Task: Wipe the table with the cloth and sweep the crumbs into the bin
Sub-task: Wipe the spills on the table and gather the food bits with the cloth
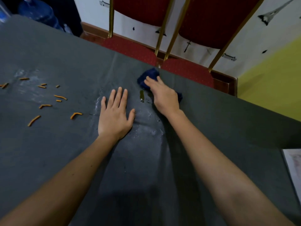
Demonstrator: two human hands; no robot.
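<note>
Blue cloth (149,75) under right hand (164,97)

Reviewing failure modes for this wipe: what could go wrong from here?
1. The right hand presses the blue cloth right at the table's far edge; a push outward could send it or the liquid onto the red chairs.
2. The yellowish puddle beside the cloth may smear.
3. The orange crumbs lie far left, unswept, and no bin is in view.
</note>
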